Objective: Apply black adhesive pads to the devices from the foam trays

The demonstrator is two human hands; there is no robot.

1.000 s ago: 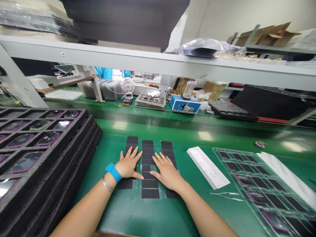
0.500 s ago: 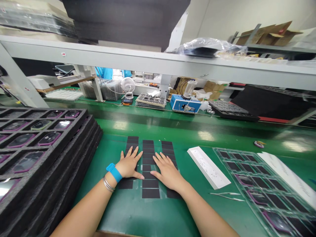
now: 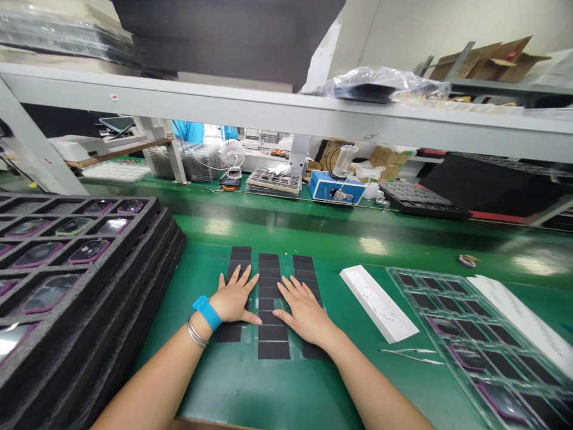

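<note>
- Left hand [image 3: 233, 301]: palm down, fingers spread, gripping nothing; covers part of the left column [image 3: 240, 258] of black rectangles, thumb tip at the edge of the middle column [image 3: 273, 350].
- Right hand [image 3: 305, 313]: likewise flat and splayed, holding nothing; lies across the right column [image 3: 304, 266], thumb and fingertips reaching over the middle column.
- Wrist wear, left arm: blue band [image 3: 209, 313]; silver bangles [image 3: 196, 334].
- Black rectangles: three columns on the green mat [image 3: 255, 397], directly under and around both hands; pieces partly hidden, so no full count.
- State of work, as judged: columns already set out in rows, every visible piece lying flat, none lifted.
- White box [image 3: 399, 333]: right of the columns, small dark bits inside; contents too small to identify.
- Tweezers [image 3: 417, 359]: one pair, lying loose below the box, unheld.
- Clear tray [image 3: 465, 379]: far right, part loaded; purple-framed pieces in three nearer pockets of its left row, dark rectangles in most other visible pockets.
- White sheet [image 3: 523, 319]: along the tray's right side.
- Foam trays [image 3: 152, 280]: stacked at left; top one bearing many purple-framed pieces and one green-framed piece [image 3: 72, 226], neither hand on them.
- Background: white fan [image 3: 231, 153]; blue machine [image 3: 335, 189].
</note>
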